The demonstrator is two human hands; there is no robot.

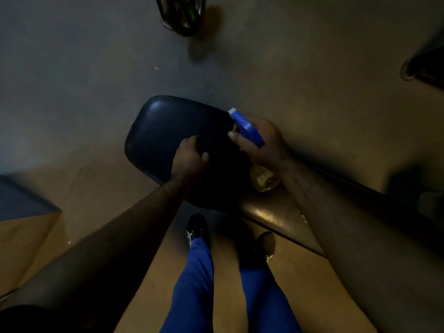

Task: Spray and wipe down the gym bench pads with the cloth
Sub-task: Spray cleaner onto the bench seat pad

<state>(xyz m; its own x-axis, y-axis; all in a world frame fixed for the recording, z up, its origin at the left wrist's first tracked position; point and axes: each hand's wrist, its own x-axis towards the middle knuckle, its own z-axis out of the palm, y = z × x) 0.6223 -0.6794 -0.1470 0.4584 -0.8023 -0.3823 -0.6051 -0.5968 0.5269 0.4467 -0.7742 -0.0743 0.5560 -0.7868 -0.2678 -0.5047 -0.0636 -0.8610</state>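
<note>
Dim light, view straight down. The right hand (262, 143) is wrapped around the neck of a spray bottle (249, 131), index finger extended along the blue trigger head; the white nozzle tip points up-left, over the right edge of the seat pad (158, 131). The bottle's clear body hangs below the palm, pale liquid and a label faintly visible through it, just above the junction of the two pads. The left hand (191, 156) is clenched in a fist and presses on the middle of the seat pad — whether it grips the cloth I cannot tell, since everything under the fist is black against black. The seat pad is dark, smooth vinyl with rounded corners and a soft sheen along its far-left rim. A second pad (271, 212), long and narrow, runs off to the lower right; its surface looks glossy, brownish under the light, with a small pale speck near the right forearm. Floor (96, 68) is matte and plain, grey to tan. Below — blue trousers (197, 284) and dark shoes (198, 228) with white stripes, standing close against the bench.
</note>
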